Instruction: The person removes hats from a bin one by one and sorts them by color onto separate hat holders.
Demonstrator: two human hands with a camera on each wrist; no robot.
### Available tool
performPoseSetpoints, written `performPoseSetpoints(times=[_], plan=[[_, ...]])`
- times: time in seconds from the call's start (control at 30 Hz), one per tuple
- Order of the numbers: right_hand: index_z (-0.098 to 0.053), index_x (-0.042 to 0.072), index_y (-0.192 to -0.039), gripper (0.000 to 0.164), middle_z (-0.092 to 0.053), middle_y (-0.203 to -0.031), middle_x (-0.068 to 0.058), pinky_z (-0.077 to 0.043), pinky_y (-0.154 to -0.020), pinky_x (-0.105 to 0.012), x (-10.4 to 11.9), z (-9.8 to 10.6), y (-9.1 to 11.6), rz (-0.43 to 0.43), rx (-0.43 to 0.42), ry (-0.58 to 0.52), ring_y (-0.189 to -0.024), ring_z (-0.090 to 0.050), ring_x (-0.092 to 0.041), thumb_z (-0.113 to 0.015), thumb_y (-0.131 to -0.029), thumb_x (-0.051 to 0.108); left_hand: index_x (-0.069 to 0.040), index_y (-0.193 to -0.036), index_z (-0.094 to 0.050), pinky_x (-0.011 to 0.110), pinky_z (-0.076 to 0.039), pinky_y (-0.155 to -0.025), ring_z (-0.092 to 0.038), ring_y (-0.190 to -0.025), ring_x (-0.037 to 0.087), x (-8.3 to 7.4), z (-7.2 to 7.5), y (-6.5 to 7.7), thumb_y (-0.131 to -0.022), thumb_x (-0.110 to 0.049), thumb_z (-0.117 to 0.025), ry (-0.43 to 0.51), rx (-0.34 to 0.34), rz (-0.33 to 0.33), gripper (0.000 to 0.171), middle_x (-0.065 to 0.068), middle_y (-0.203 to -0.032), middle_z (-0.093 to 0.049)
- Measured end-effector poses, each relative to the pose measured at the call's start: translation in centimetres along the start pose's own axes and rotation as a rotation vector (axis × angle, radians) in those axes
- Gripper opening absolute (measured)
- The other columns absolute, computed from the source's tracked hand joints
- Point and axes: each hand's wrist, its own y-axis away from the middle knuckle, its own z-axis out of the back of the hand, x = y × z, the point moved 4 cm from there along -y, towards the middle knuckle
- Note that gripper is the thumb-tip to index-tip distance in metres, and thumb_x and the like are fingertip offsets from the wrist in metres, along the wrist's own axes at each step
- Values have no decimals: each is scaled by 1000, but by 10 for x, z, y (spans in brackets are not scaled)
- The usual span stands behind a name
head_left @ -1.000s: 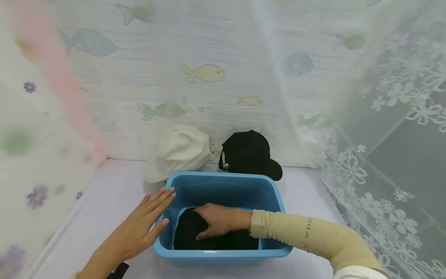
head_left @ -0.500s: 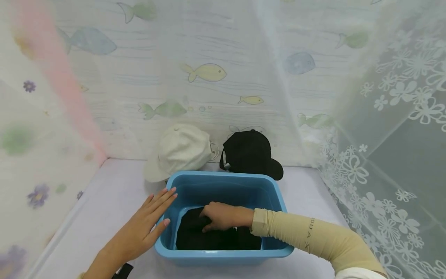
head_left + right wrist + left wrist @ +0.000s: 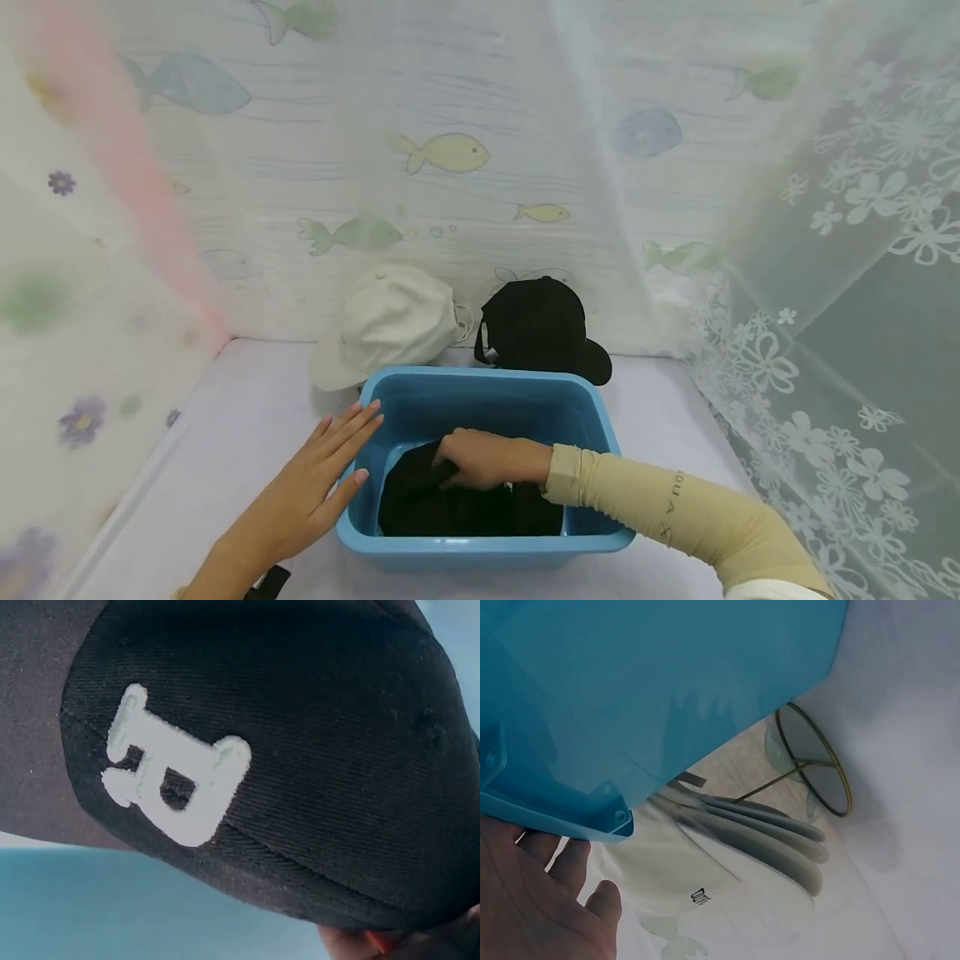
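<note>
A light-blue plastic basin [image 3: 480, 546] stands on the white cloth, with black caps or dark cloth lying inside. My right hand [image 3: 483, 460] reaches into it and grips a black cap [image 3: 408, 487], its thumb and fingers bent at the edge. In the right wrist view that black cap [image 3: 337, 750] shows a raised white letter, and fingertips [image 3: 345, 943] peek out at the lower right. My left hand [image 3: 311, 479] lies with straight fingers against the basin's left rim. From the left wrist, its fingers [image 3: 570, 862] touch the underside of the rim.
Behind the basin stand a white cap [image 3: 401, 321] and another black cap [image 3: 532, 325]. In the left wrist view several nested brims [image 3: 765, 832] show beside a brass ring stand [image 3: 817, 761]. Sheer printed curtains [image 3: 450, 100] enclose the table.
My right hand has drawn slightly up and to the right, pulling the cap's fabric with it inside the basin. The left hand stays at the rim.
</note>
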Motion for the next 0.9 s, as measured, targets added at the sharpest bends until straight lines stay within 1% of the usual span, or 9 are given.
performPoseSetpoints(times=[0.13, 0.33, 0.43, 0.6, 0.67, 0.8, 0.9], plan=[[-79, 12, -105, 11, -76, -94, 6, -51, -67, -9, 0, 3, 1, 25, 17, -12, -75, -63, 6, -71, -96, 13, -17, -161, -33, 17, 8, -122, -16, -157, 18, -2, 1, 0, -106, -27, -53, 2, -6, 2, 59, -2, -167, -29], [-79, 12, -104, 11, -75, -93, 6, -51, -67, -9, 3, 10, 3, 79, 32, -5, -73, -61, 6, -71, -97, 12, -14, -160, -35, 17, 8, -122, -13, -158, 16, -3, 3, 0, -106, -25, -54, 10, -13, -8, 58, 1, -167, -30], [-79, 12, -105, 12, -75, -93, 9, -50, -68, -8, 4, 13, 5, 104, 41, 1, -74, -60, 8, -70, -97, 14, -14, -160, -35, 17, 8, -122, -13, -158, 16, -4, 3, 0, -106, -24, -54, 7, -17, -7, 58, 0, -167, -30], [-79, 13, -105, 12, -73, -89, 12, -51, -67, -9, 4, 19, 14, 150, 62, -23, -70, -58, 7, -69, -99, 15, -15, -161, -32, 17, 9, -122, -16, -157, 21, -5, 1, 1, -105, -24, -55, 6, -21, -9, 60, 1, -167, -29], [-79, 14, -107, 13, -73, -90, 12, -51, -68, -10, 4, 23, 18, 174, 64, -36, -70, -59, 7, -68, -99, 15, -15, -161, -32, 17, 9, -122, -16, -157, 21, -5, 0, 0, -105, -24, -55, 3, -22, -7, 61, 1, -167, -29], [-78, 13, -113, 17, -75, -98, 11, -52, -71, -11, 5, 34, 26, 218, 74, -77, -74, -60, 6, -67, -100, 14, -15, -161, -33, 17, 9, -122, -12, -158, 16, -5, 0, 0, -105, -25, -55, 1, -22, 2, 60, 0, -167, -29], [-76, 10, -119, 22, -76, -106, 8, -52, -75, -12, 7, 43, 31, 230, 69, -99, -80, -61, 6, -66, -100, 13, -14, -161, -32, 17, 9, -122, -13, -158, 17, -6, 1, 1, -105, -23, -55, 15, -28, 3, 61, 1, -167, -30]])
